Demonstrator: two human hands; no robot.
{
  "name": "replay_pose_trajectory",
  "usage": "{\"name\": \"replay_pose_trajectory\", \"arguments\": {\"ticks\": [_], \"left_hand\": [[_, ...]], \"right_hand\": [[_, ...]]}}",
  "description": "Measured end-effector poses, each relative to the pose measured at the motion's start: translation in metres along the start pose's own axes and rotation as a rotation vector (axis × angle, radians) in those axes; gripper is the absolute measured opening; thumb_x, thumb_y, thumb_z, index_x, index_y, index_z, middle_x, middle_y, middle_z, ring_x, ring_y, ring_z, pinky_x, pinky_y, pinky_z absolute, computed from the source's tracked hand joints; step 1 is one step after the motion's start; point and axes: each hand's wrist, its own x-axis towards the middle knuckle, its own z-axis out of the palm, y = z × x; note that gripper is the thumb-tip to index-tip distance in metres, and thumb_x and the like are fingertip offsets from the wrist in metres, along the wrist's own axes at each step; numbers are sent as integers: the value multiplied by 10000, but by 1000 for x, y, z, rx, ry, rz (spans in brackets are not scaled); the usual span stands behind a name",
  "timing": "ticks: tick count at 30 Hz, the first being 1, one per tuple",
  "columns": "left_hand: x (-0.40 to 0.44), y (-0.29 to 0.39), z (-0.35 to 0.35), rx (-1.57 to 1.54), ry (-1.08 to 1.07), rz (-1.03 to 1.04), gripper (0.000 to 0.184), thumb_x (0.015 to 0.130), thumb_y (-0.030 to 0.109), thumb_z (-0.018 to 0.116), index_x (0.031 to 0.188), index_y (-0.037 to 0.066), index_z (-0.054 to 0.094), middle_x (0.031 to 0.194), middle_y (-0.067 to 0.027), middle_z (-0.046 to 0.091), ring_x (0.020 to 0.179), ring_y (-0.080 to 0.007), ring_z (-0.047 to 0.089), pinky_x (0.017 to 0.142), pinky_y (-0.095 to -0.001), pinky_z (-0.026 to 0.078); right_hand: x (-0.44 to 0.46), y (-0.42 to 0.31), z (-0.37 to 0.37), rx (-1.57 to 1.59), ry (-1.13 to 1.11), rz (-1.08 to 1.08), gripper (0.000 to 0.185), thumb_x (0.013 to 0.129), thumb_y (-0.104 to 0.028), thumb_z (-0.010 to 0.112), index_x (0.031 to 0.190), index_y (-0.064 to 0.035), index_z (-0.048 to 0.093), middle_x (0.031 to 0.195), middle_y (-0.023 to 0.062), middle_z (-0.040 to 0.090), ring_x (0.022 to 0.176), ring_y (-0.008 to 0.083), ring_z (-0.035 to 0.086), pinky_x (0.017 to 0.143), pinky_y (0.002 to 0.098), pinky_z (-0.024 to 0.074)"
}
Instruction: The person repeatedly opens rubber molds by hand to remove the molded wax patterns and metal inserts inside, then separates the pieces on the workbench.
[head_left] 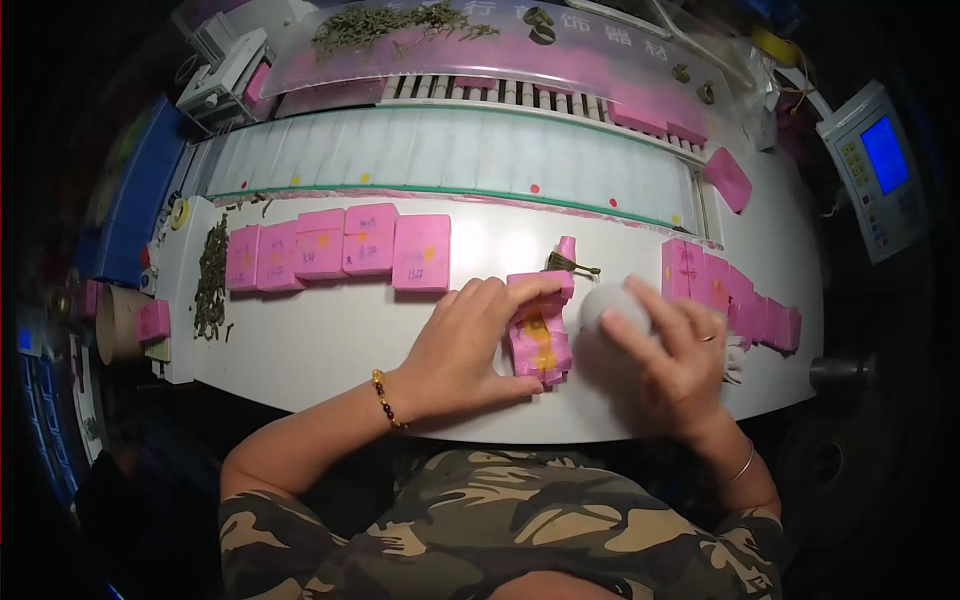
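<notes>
Near the middle of the white table, my left hand (pixel 465 340) holds a crumpled pink block (pixel 541 335) with yellow marks, thumb at its near end and fingers at its far end. Just right of it, my right hand (pixel 680 370) is closed around a round whitish object (pixel 612 308), blurred by motion; what it is I cannot make out. Beyond the block lie a small pink piece (pixel 567 245) and a dark green twisted strand (pixel 573 265).
Pink blocks with handwriting (pixel 370 240) stand in a row at the left, and more pink blocks (pixel 710 280) at the right. Dried green bits (pixel 211 280) lie at the left edge. A long glass-topped strip (pixel 440 150) crosses behind; a blue-screened device (pixel 878 165) stands far right.
</notes>
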Motion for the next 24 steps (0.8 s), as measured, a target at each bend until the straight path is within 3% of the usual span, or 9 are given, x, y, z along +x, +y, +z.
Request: {"name": "replay_pose_trajectory", "arguments": {"ticks": [3,6,8,10,11,14,17,20,24], "left_hand": [[-6,-4,10,18,60,116,806,699,326,894,1388,178,503,1182,-113,560,1096,-338,542,947,-440,420],[-13,3,24,91,169,427,382,743,297,860,1087,226,711,1114,-90,554,1083,-303,552,897,-442,430],[-21,3,37,291,116,547,332,758,257,843,1063,215,718,1136,-82,578,1076,-297,570,897,-443,439],[-22,11,27,163,91,454,299,791,231,822,1067,192,715,1123,-74,608,1084,-273,588,932,-438,443],[-18,12,19,19,31,388,303,802,232,820,1079,176,710,1109,-77,615,1076,-266,595,951,-432,439],[-12,10,8,-163,4,265,337,839,184,811,1140,100,685,1078,-98,633,1045,-241,612,944,-390,476],[-2,16,6,-345,259,-31,455,861,100,793,1262,-2,604,1196,-130,614,1012,-186,615,807,-302,556],[12,16,11,-451,309,-136,475,877,122,792,1282,-12,584,1266,-140,588,1019,-158,608,814,-283,561],[18,11,16,-548,301,-30,373,923,62,734,1264,-30,613,1148,-131,683,979,-146,674,814,-282,573]], "right_hand": [[9,24,6,-147,-105,230,609,775,-15,660,1357,-195,654,1494,114,533,1091,275,573,965,402,379],[30,19,19,-79,-96,245,669,761,28,652,1399,-169,616,1554,147,452,1224,326,536,1040,445,345],[47,15,34,-36,-83,201,632,784,22,630,1390,-158,613,1560,164,436,1302,349,503,1087,477,317],[59,14,57,24,-84,35,550,804,0,619,1336,-137,636,1554,170,437,1321,362,495,1082,491,326],[64,12,62,6,-74,7,412,823,-31,615,1226,-103,663,1494,165,499,1305,346,513,1056,495,359],[65,13,74,93,-110,8,314,836,-49,610,1146,-68,661,1350,144,604,1203,319,579,1000,461,407],[57,11,70,155,-76,89,283,811,-32,648,1093,-44,654,1185,122,670,1086,296,624,932,419,448],[56,-4,48,295,39,124,343,757,8,691,1096,-31,658,1121,122,676,1009,299,641,878,408,473],[49,-19,33,371,136,102,388,742,20,732,1123,-22,670,1076,133,680,957,307,654,819,413,505]]}}
